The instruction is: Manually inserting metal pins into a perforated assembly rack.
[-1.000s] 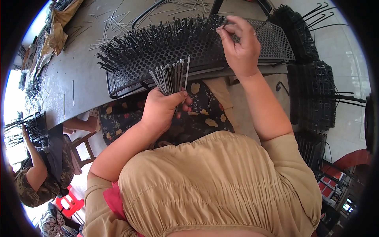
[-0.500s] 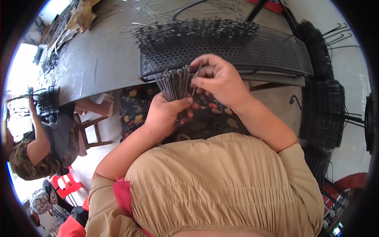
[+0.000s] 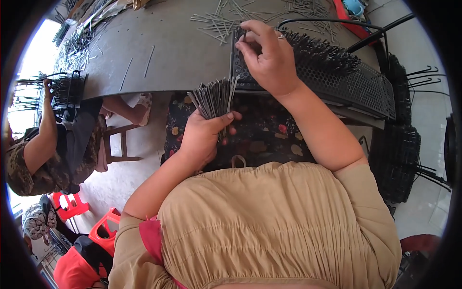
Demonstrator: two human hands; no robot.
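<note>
My left hand [image 3: 201, 136] is closed round a bundle of thin dark metal rods [image 3: 213, 98], fanned out at the top, above my lap. Farther off and to the right, my right hand [image 3: 270, 57] pinches a short dark rod [image 3: 244, 36] between thumb and forefinger. That hand is over the left end of a black perforated metal rack [image 3: 320, 74], which lies at the table's edge. Many dark rods [image 3: 327, 53] stand packed together in the rack, partly hidden behind my right hand.
Loose thin rods [image 3: 221, 21] lie scattered on the grey table [image 3: 168, 33]. A bent black bar [image 3: 332, 20] arches over the rack. Stacked black racks [image 3: 397, 159] stand at the right. Another person [image 3: 53, 144] sits at the left, near red stools [image 3: 72, 204].
My right hand has moved up and away from the bundle to the rack's left end, with a rod in its fingers. My left hand still grips the bundle. The whole view has shifted.
</note>
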